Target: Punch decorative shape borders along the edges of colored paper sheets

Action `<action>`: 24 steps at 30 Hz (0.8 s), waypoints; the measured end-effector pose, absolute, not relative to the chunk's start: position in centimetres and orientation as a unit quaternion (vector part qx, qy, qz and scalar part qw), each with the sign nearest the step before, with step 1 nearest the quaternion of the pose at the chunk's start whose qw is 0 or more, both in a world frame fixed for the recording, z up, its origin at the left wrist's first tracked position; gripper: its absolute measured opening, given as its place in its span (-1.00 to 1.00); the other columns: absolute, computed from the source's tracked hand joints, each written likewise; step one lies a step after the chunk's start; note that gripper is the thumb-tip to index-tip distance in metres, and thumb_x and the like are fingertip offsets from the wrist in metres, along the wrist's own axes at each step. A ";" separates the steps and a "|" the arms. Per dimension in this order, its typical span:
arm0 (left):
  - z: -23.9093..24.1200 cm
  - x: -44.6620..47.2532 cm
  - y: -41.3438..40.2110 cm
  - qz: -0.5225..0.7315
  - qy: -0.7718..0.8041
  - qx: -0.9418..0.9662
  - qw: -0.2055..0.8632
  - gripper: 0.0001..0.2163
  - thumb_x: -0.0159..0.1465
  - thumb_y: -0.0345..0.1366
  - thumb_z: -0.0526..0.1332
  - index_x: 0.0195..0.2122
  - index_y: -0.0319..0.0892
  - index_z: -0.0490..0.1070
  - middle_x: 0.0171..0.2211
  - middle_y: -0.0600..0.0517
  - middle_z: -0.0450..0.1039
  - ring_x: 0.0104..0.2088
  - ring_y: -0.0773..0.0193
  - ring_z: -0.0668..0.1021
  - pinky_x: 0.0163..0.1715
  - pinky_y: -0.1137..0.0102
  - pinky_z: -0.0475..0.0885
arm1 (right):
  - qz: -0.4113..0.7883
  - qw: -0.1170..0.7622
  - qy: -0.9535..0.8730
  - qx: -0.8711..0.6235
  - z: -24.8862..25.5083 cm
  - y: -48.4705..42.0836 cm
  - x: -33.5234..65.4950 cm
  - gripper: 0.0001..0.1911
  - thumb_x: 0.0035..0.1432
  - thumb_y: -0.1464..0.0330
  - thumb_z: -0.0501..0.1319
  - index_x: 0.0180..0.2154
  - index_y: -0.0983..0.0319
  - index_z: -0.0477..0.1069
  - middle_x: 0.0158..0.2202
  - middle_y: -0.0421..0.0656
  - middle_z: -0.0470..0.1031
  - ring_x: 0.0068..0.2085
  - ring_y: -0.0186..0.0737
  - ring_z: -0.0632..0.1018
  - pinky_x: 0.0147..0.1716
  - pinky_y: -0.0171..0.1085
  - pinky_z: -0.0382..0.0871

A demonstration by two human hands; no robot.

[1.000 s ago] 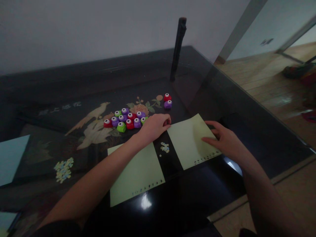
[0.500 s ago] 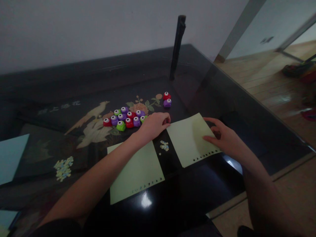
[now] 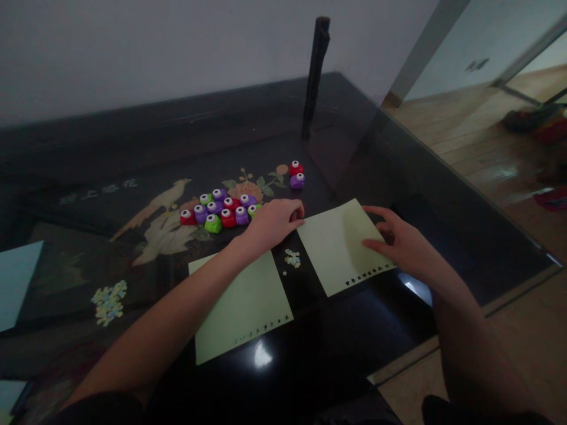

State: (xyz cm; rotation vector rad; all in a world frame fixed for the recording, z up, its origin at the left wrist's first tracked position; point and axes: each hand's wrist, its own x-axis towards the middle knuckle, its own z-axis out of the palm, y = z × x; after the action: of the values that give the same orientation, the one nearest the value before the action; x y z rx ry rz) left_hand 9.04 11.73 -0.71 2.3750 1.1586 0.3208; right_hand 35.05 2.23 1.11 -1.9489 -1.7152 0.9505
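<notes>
A pale green sheet of paper (image 3: 336, 242) lies slightly tilted on the black table, with a row of star-shaped holes along its near edge. My left hand (image 3: 281, 217) has its fingers curled at the sheet's upper left corner. At the right edge my right hand (image 3: 394, 236) grips the same sheet, thumb on top and fingers by the far corner. Under my left forearm is a second pale green sheet (image 3: 252, 301), also punched along its near edge. Small paper stars (image 3: 292, 258) are heaped between the two sheets. Several red, purple and green craft punches (image 3: 228, 217) stand beyond my left wrist.
Two more punches (image 3: 297, 180), one red and one purple, stand apart farther back. A larger pile of paper cut-outs (image 3: 109, 302) lies at left, near a light blue sheet (image 3: 18, 283). A dark upright post (image 3: 315, 77) rises from the glossy table (image 3: 354, 348).
The view has shifted slightly, so everything appears a little higher and farther left. Both hands keep their places at the right-hand sheet.
</notes>
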 end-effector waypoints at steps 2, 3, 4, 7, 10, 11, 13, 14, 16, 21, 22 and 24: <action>-0.7 9.1 11.7 0.116 0.423 0.867 0.237 -0.95 0.24 -0.30 0.24 -0.30 -0.15 0.44 -0.43 0.06 0.48 -0.40 0.27 0.48 -0.45 0.40 0.25 | 0.336 0.185 -0.608 -0.695 1.2 2.2 35.0 -0.32 0.04 0.32 0.24 0.22 0.13 0.18 -0.32 -0.13 0.58 -0.39 -0.07 0.55 -0.41 -0.16 0.41; -0.7 9.1 11.7 0.116 0.422 0.867 0.237 -0.95 0.24 -0.31 0.23 -0.29 -0.15 0.44 -0.43 0.06 0.48 -0.40 0.27 0.48 -0.45 0.40 0.24 | 0.335 0.181 -0.608 -0.697 1.2 2.3 35.0 -0.31 0.04 0.33 0.24 0.22 0.13 0.18 -0.32 -0.13 0.59 -0.39 -0.07 0.55 -0.41 -0.16 0.41; -0.7 9.1 11.7 0.115 0.422 0.867 0.238 -0.95 0.24 -0.31 0.23 -0.29 -0.15 0.44 -0.43 0.06 0.48 -0.40 0.27 0.48 -0.45 0.40 0.24 | 0.335 0.179 -0.609 -0.697 1.2 2.3 35.0 -0.31 0.04 0.33 0.23 0.23 0.13 0.18 -0.31 -0.13 0.59 -0.40 -0.07 0.55 -0.41 -0.15 0.41; -0.7 9.0 11.7 0.114 0.420 0.868 0.238 -0.95 0.24 -0.32 0.23 -0.29 -0.15 0.44 -0.42 0.05 0.48 -0.41 0.27 0.48 -0.46 0.39 0.24 | 0.334 0.179 -0.611 -0.694 1.2 2.3 34.9 -0.32 0.05 0.34 0.23 0.23 0.14 0.18 -0.31 -0.12 0.59 -0.37 -0.07 0.56 -0.39 -0.15 0.42; -0.7 9.0 11.7 0.117 0.419 0.869 0.236 -0.95 0.24 -0.32 0.23 -0.29 -0.15 0.44 -0.42 0.06 0.48 -0.41 0.27 0.48 -0.46 0.39 0.23 | 0.322 0.181 -0.618 -0.694 1.1 2.2 34.9 -0.33 0.05 0.35 0.23 0.22 0.15 0.19 -0.34 -0.13 0.58 -0.38 -0.07 0.56 -0.40 -0.17 0.41; -0.7 9.0 11.7 0.117 0.419 0.869 0.236 -0.95 0.24 -0.32 0.23 -0.29 -0.15 0.44 -0.42 0.06 0.48 -0.40 0.27 0.48 -0.46 0.40 0.23 | 0.320 0.182 -0.620 -0.693 1.1 2.2 35.0 -0.33 0.04 0.35 0.23 0.22 0.16 0.20 -0.35 -0.13 0.58 -0.38 -0.07 0.56 -0.40 -0.17 0.41; -0.7 9.0 11.7 0.115 0.419 0.869 0.237 -0.95 0.24 -0.32 0.23 -0.29 -0.15 0.44 -0.42 0.06 0.48 -0.40 0.27 0.48 -0.46 0.40 0.24 | 0.317 0.184 -0.624 -0.690 1.0 2.2 35.0 -0.33 0.04 0.35 0.23 0.22 0.16 0.20 -0.37 -0.14 0.57 -0.39 -0.07 0.56 -0.40 -0.17 0.41; -0.6 9.0 11.7 0.114 0.420 0.869 0.237 -0.95 0.24 -0.32 0.23 -0.29 -0.15 0.44 -0.42 0.06 0.48 -0.40 0.27 0.48 -0.45 0.40 0.24 | 0.317 0.186 -0.626 -0.688 0.9 2.2 35.1 -0.33 0.05 0.35 0.23 0.22 0.17 0.20 -0.37 -0.14 0.56 -0.39 -0.07 0.56 -0.41 -0.17 0.41; -0.5 9.0 11.7 0.110 0.421 0.868 0.238 -0.94 0.25 -0.32 0.22 -0.28 -0.16 0.45 -0.42 0.06 0.48 -0.40 0.28 0.48 -0.44 0.40 0.25 | 0.314 0.188 -0.631 -0.684 0.8 2.2 35.2 -0.34 0.06 0.35 0.22 0.22 0.19 0.20 -0.39 -0.15 0.55 -0.40 -0.09 0.55 -0.42 -0.18 0.41; -0.4 9.1 11.7 0.105 0.421 0.868 0.243 -0.94 0.25 -0.33 0.22 -0.27 -0.17 0.45 -0.42 0.06 0.48 -0.41 0.29 0.48 -0.44 0.40 0.25 | 0.306 0.188 -0.642 -0.677 0.6 2.3 35.3 -0.37 0.08 0.34 0.21 0.20 0.21 0.21 -0.41 -0.16 0.53 -0.43 -0.12 0.53 -0.45 -0.20 0.39; -0.4 9.1 11.8 0.106 0.420 0.868 0.243 -0.94 0.25 -0.33 0.22 -0.28 -0.17 0.45 -0.42 0.06 0.48 -0.41 0.29 0.48 -0.44 0.40 0.25 | 0.304 0.188 -0.644 -0.677 0.6 2.3 35.3 -0.38 0.08 0.34 0.21 0.20 0.20 0.22 -0.41 -0.16 0.53 -0.44 -0.12 0.53 -0.45 -0.20 0.39; -0.5 9.0 11.8 0.109 0.418 0.868 0.243 -0.94 0.25 -0.33 0.22 -0.28 -0.17 0.45 -0.42 0.06 0.48 -0.41 0.29 0.47 -0.44 0.40 0.25 | 0.300 0.187 -0.645 -0.678 0.5 2.3 35.3 -0.38 0.08 0.33 0.22 0.19 0.20 0.22 -0.42 -0.16 0.52 -0.44 -0.13 0.52 -0.45 -0.19 0.39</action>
State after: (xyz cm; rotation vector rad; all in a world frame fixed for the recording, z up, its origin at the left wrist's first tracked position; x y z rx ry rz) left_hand 9.03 11.77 -0.49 2.3722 1.1431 0.2981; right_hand 35.35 2.31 0.50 -1.9072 -1.8142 0.8448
